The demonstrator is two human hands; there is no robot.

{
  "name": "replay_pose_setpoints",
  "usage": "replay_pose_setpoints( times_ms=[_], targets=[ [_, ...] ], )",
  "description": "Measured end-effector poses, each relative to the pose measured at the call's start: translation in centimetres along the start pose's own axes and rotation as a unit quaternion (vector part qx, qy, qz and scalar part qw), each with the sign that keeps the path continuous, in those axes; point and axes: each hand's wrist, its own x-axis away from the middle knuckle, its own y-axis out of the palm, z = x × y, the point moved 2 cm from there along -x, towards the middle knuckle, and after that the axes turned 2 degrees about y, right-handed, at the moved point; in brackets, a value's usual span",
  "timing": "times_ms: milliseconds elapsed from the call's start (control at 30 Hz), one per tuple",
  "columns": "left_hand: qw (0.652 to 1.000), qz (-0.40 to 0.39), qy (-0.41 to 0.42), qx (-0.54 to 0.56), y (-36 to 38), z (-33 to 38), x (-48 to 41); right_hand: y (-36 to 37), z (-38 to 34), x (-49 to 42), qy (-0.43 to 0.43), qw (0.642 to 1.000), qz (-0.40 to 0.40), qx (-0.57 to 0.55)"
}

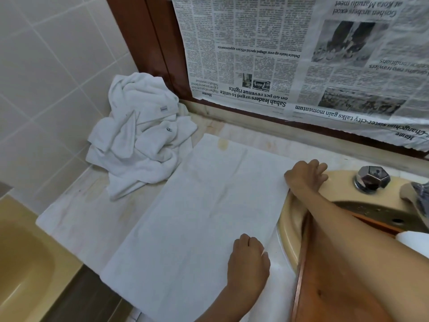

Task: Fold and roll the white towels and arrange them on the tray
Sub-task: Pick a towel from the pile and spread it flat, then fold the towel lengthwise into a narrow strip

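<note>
Head view of a bathroom counter. A white towel [197, 217] lies spread flat on the pale marble countertop [76, 219], its long axis running from the near edge toward the back ledge, with a small yellowish stain [222, 143] near its far corner. The left hand [249, 259] rests knuckles-up on the towel's near right portion, fingers curled under; whether it pinches cloth or merely presses down cannot be told from this angle. The right hand [305, 176] lies at the towel's far right edge, where the cloth meets the rim of the beige sink [287, 219]; its fingers are bent over the edge, apparently holding the hem, and its forearm crosses the basin. A wooden tray [329, 287] sits across the sink at lower right, partly hidden by the forearm, and a white rolled shape [412, 240], probably a finished towel, shows just beyond the arm. A heap of crumpled white towels [139, 138] lies in the back left corner against the tiled wall [46, 66], touching the flat towel's far left edge. A chrome tap handle [372, 178] stands on the sink's rear rim. Newspaper sheets [301, 54] hang upside down over the wood-framed surface behind the counter. A yellow bathtub [21, 263] occupies the lower left
</note>
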Motion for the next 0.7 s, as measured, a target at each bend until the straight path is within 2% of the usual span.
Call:
replay_pose_setpoints(
  times_ms=[133,233,333,500,700],
  targets=[
    [0.988,-0.049,-0.041,0.138,-1.9,0.8,-0.2,-1.3,0.7,0.3,-0.012,0.99,0.029,-0.137],
    [0.954,-0.087,-0.103,0.266,-3.5,1.7,-0.2,-2.8,1.4,0.2,0.002,0.978,0.05,-0.204],
    [0.935,-0.102,-0.133,0.314,-4.5,1.1,-0.3,-3.2,1.4,0.2,0.003,0.969,0.046,-0.242],
    [0.914,-0.081,-0.179,0.354,-7.0,-0.9,-0.9,-2.9,-1.4,0.8,-0.001,0.961,0.042,-0.273],
    [0.887,0.003,-0.229,0.402,-12.2,-5.4,-2.9,-1.8,-9.3,1.3,-0.053,0.957,0.028,-0.284]
  ],
)
